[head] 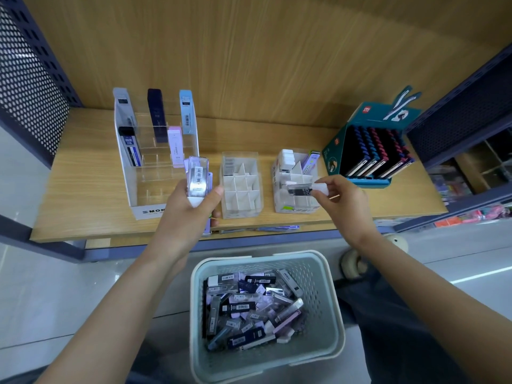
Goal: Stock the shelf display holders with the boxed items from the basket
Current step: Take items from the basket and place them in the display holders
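Observation:
My left hand (194, 206) grips a small stack of clear and lilac boxes (197, 178), held upright in front of the tall clear tiered holder (130, 173). My right hand (343, 200) pinches a slim clear box with a dark insert (304, 189), lying sideways over the right gridded holder (279, 195). Between the two hands stands a second gridded holder (241, 212), mostly bare, with a few boxes at its back. The pale green basket (324, 297) below the shelf edge holds several mixed boxes (249, 303).
The wooden shelf (83, 189) carries a teal cardboard display of dark notebooks (371, 153) at the right. Perforated dark metal side panels (27, 79) flank the shelf. A few flat packets (277, 228) lie at the shelf's front edge. My dark trouser leg (401, 328) is beside the basket.

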Demonstrator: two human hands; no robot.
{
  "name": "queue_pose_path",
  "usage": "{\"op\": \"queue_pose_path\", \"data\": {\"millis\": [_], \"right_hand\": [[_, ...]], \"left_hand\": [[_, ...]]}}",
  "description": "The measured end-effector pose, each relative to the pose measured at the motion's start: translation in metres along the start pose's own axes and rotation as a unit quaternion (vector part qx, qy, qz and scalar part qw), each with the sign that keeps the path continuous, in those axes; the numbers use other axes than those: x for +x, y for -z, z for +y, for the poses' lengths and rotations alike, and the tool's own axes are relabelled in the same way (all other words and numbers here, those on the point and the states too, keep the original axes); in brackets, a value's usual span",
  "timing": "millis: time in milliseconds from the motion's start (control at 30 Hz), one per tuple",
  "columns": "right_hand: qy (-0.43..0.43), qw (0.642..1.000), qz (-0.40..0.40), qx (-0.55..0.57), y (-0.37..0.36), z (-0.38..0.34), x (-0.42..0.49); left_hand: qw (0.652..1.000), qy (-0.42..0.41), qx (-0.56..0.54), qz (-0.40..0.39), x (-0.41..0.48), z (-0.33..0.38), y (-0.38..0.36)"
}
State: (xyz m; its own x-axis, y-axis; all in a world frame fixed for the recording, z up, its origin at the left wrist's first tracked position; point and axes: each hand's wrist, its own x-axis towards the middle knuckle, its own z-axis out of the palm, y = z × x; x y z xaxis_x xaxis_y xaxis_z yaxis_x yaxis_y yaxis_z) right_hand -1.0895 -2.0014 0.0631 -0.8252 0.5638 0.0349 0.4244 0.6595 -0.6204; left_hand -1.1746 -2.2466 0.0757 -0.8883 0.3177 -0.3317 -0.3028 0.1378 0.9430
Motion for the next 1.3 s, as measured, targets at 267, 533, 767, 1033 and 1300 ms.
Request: {"op": "queue_pose_path", "data": {"millis": [267,533,767,1033,1300], "right_hand": [[0.110,0.991,0.014,-0.073,-0.015,-0.001,0.023],[0.117,0.977,-0.069,-0.161,-0.025,-0.007,0.051],[0.119,0.971,-0.088,-0.188,-0.038,-0.004,0.057],[0.119,0.972,-0.046,-0.199,-0.043,-0.004,0.054],[0.124,0.967,-0.048,-0.219,-0.040,-0.005,0.046]], "left_hand": [[1.000,0.009,0.017,0.005,0.000,0.000,-0.002],[1.000,0.014,0.008,0.006,0.001,-0.001,-0.001],[1.000,0.018,0.004,0.000,0.002,-0.002,-0.002],[1.000,0.019,0.009,-0.004,0.003,-0.003,-0.002],[1.000,0.027,0.002,-0.007,0.003,-0.003,-0.003]]}}
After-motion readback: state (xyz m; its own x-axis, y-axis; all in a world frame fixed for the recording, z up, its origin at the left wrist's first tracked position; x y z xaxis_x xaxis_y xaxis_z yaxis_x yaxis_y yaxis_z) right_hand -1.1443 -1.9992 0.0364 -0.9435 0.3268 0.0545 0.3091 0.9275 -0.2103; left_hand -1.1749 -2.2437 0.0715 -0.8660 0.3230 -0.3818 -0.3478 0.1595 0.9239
